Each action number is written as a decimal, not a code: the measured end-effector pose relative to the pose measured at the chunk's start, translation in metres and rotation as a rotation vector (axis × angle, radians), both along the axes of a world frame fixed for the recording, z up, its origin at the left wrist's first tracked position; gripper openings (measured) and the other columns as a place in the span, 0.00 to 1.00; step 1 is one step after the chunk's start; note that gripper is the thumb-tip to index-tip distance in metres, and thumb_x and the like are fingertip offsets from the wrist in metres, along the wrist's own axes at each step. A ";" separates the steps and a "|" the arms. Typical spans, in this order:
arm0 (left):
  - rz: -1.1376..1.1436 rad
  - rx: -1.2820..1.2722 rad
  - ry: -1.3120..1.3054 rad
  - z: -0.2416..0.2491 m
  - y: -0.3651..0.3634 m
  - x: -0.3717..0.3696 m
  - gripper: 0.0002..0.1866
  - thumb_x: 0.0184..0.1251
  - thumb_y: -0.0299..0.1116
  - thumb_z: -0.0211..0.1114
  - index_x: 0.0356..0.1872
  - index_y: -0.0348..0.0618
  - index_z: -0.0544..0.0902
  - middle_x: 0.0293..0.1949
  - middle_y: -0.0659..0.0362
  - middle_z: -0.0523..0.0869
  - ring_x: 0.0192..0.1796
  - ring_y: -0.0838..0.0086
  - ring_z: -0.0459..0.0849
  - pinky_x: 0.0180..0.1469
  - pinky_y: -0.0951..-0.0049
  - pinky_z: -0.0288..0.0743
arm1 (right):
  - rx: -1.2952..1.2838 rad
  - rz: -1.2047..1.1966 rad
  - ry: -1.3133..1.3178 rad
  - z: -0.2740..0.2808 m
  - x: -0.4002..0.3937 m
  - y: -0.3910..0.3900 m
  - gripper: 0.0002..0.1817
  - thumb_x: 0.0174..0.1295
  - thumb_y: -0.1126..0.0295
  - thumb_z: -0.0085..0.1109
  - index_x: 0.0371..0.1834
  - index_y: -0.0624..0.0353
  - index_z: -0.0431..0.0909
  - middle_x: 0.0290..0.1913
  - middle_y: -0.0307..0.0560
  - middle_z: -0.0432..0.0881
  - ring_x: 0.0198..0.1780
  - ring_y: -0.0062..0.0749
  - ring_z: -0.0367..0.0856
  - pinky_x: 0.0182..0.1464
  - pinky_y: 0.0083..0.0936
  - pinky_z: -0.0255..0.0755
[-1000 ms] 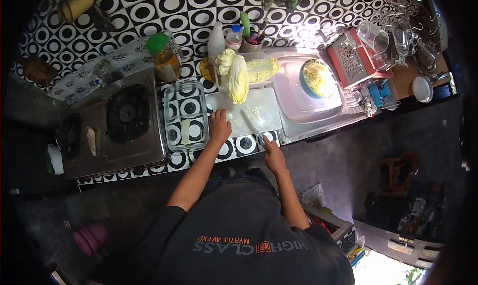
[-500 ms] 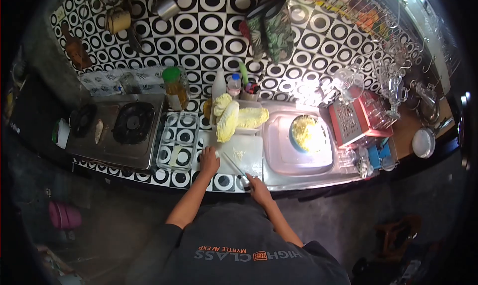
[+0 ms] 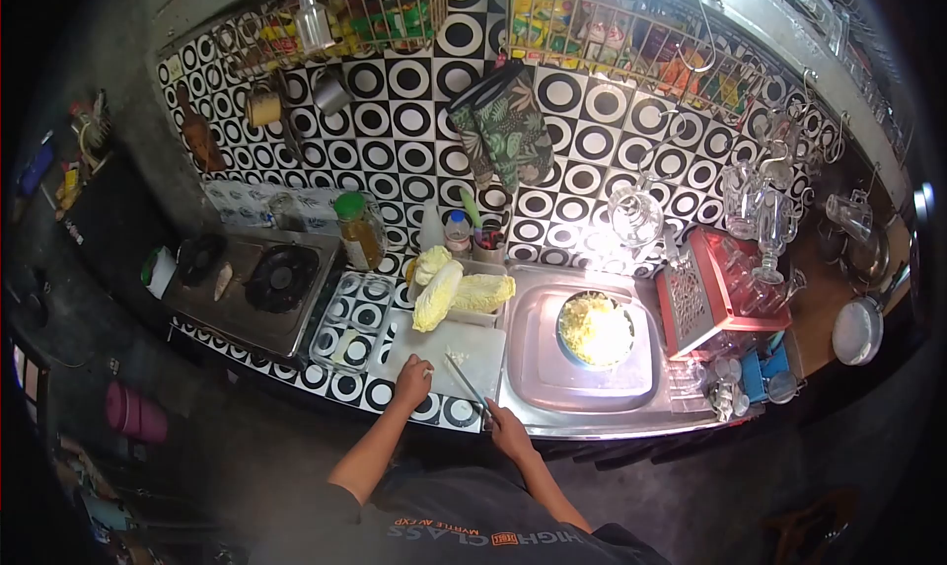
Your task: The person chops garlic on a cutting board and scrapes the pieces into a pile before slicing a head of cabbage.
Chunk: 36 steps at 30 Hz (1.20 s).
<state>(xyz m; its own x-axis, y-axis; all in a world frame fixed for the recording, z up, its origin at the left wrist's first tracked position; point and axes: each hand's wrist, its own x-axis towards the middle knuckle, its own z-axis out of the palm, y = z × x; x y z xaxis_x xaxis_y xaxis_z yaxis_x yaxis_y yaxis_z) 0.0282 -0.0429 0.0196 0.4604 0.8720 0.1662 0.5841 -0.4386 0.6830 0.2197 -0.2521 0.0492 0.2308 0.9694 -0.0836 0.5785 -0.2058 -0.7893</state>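
Note:
My right hand (image 3: 508, 431) grips a knife (image 3: 470, 384) by its handle, with the blade slanting up and left across the white cutting board (image 3: 402, 346). By the blade tip lies a little heap of finely chopped pale bits (image 3: 458, 357). My left hand (image 3: 413, 381) is at the board's left side with its fingers curled in; something small and whitish shows at the fingertips, too small to name. Behind the board, heads of napa cabbage (image 3: 437, 297) lie on and against a tray (image 3: 477, 317).
On the right, a bowl of shredded yellowish vegetable (image 3: 595, 330) sits in the steel sink (image 3: 539, 392). A gas stove (image 3: 251, 287) stands to the left. An oil jar with green lid (image 3: 362, 233) and a blue-capped bottle (image 3: 457, 233) line the back. A red rack (image 3: 693, 294) holds glasses.
My view has tilted up, so the counter sits lower in the picture. The chopped bits, spread wider before, now lie in a smaller heap by the knife tip. Both hands keep their places by the board.

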 end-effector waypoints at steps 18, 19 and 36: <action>0.090 0.328 0.268 -0.006 -0.015 0.024 0.05 0.63 0.30 0.67 0.38 0.44 0.83 0.41 0.56 0.82 0.51 0.59 0.79 0.54 0.55 0.69 | -0.010 0.118 -0.044 0.002 0.019 -0.006 0.28 0.70 0.72 0.53 0.75 0.51 0.70 0.47 0.64 0.80 0.52 0.59 0.80 0.56 0.46 0.72; 0.083 0.322 0.273 -0.005 -0.017 0.024 0.05 0.62 0.30 0.68 0.38 0.45 0.83 0.42 0.56 0.81 0.52 0.58 0.79 0.54 0.55 0.69 | -0.001 0.108 -0.043 0.002 0.019 -0.007 0.28 0.70 0.72 0.53 0.75 0.51 0.70 0.47 0.64 0.80 0.52 0.59 0.80 0.56 0.46 0.72; 0.035 0.100 0.275 -0.006 -0.009 0.017 0.16 0.61 0.30 0.71 0.49 0.40 0.82 0.49 0.50 0.80 0.58 0.53 0.77 0.59 0.52 0.72 | 0.071 0.071 0.025 -0.006 -0.002 -0.021 0.27 0.70 0.76 0.54 0.74 0.58 0.70 0.48 0.64 0.81 0.54 0.58 0.79 0.60 0.42 0.72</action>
<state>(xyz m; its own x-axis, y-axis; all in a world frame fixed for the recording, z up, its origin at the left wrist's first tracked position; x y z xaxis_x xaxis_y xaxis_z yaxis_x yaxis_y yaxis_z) 0.0452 -0.0520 0.0140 0.4701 0.8737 0.1250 0.7572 -0.4720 0.4515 0.2180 -0.2730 0.0436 0.1602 0.9869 -0.0190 0.5696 -0.1081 -0.8148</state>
